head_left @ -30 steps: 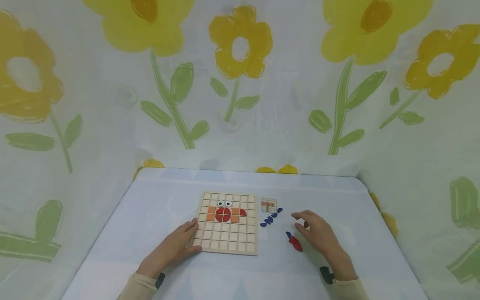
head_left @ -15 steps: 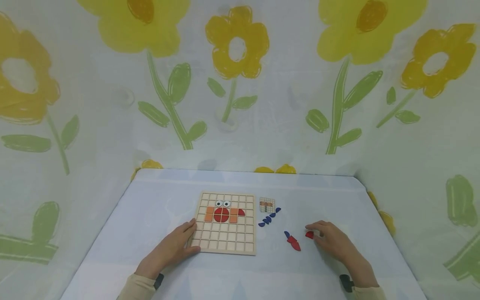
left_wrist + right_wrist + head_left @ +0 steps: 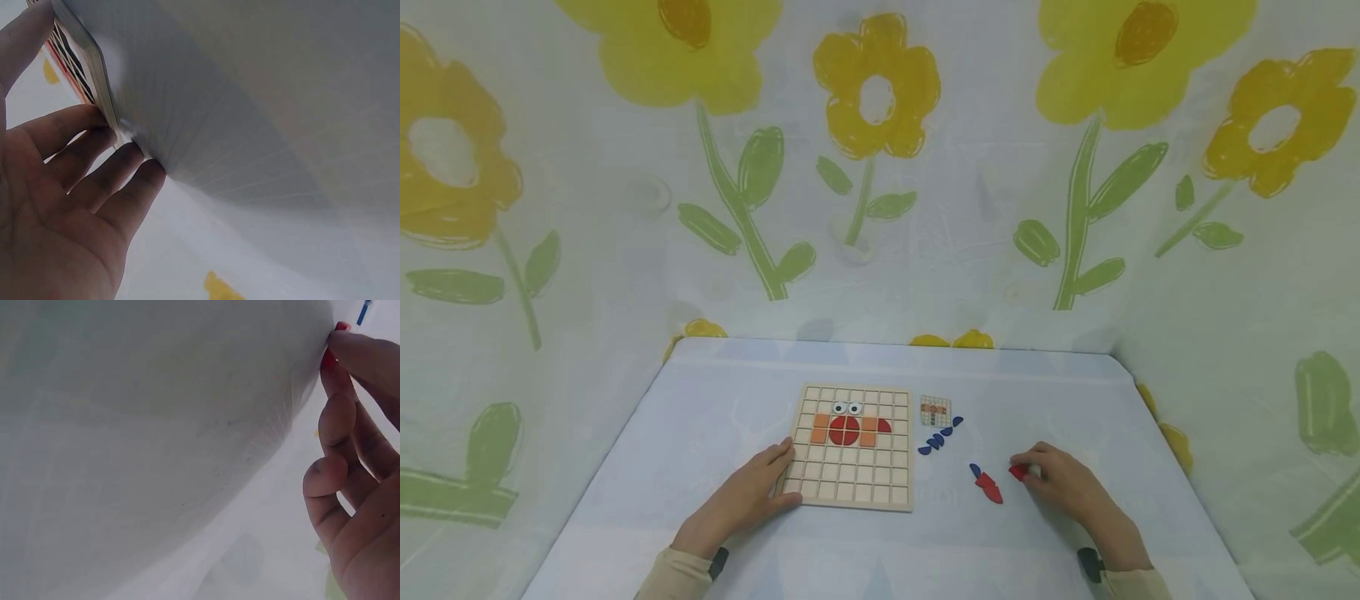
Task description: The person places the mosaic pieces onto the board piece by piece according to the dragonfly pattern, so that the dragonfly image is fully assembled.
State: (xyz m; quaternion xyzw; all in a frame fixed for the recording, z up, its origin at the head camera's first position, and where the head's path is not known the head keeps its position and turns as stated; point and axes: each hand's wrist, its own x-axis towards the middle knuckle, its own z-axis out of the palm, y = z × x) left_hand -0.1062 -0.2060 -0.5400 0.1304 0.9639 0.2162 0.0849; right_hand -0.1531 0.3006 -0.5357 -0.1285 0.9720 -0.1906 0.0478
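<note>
A wooden grid board (image 3: pixel 854 497) lies on the table with colored tiles set in it: two round-eyed tiles (image 3: pixel 847 408), red quarter-circles (image 3: pixel 844 430) forming a disc, orange tiles (image 3: pixel 820 429), and another red quarter-circle (image 3: pixel 883 426). My left hand (image 3: pixel 741 500) rests against the board's left edge, thumb near its lower corner; fingertips touch the board's side in the left wrist view. To the right, my right hand (image 3: pixel 1063 483) pinches a small red tile (image 3: pixel 1018 472) between thumb and index finger, low over the table. In the right wrist view its other fingers are bent.
A small pattern card (image 3: pixel 936 411) lies beside the board's upper right. Several blue half-round pieces (image 3: pixel 936 441) form a diagonal row below it. Loose red tiles (image 3: pixel 989 489) and a blue piece (image 3: pixel 975 470) lie between board and right hand. Flower-printed cloth surrounds the white table.
My right hand has shifted right and toward me, away from the loose red tiles, and a red tile now shows in its fingertips. The left hand stays at the board.
</note>
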